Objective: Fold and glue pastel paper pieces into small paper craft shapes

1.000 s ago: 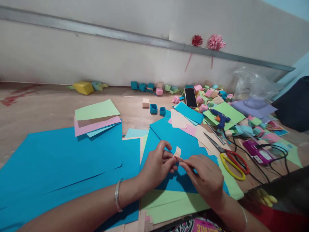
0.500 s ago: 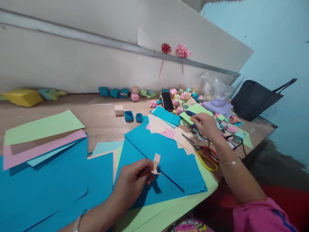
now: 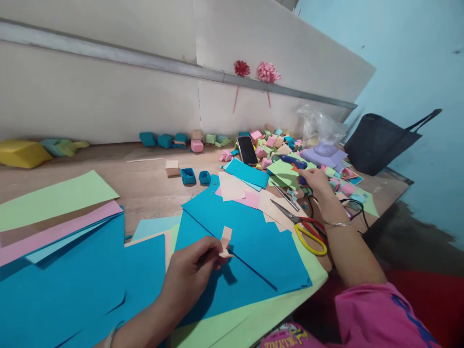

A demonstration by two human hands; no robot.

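My left hand (image 3: 195, 270) pinches a small folded piece of peach paper (image 3: 226, 238) between thumb and fingers, above a large blue sheet (image 3: 250, 241). One flap of the paper stands up. Farther right, my right hand (image 3: 315, 183) is closed around the handle of a blue glue gun (image 3: 293, 162), whose nozzle points left over a green sheet (image 3: 282, 174). Just below that hand lie scissors with red and yellow handles (image 3: 310, 239) and a metal tool like tweezers (image 3: 286, 195).
Several small paper boxes (image 3: 172, 168) stand on the wooden table, with a pile of coloured ones (image 3: 268, 145) behind a phone (image 3: 247, 150). Stacked coloured sheets (image 3: 58, 193) lie left. A black cord (image 3: 357, 202) trails right, near a dark bag (image 3: 380, 145).
My right hand has raised the glue gun, which now shows more fully above the green sheet. My left hand still pinches the peach paper. The whole view has shifted slightly.
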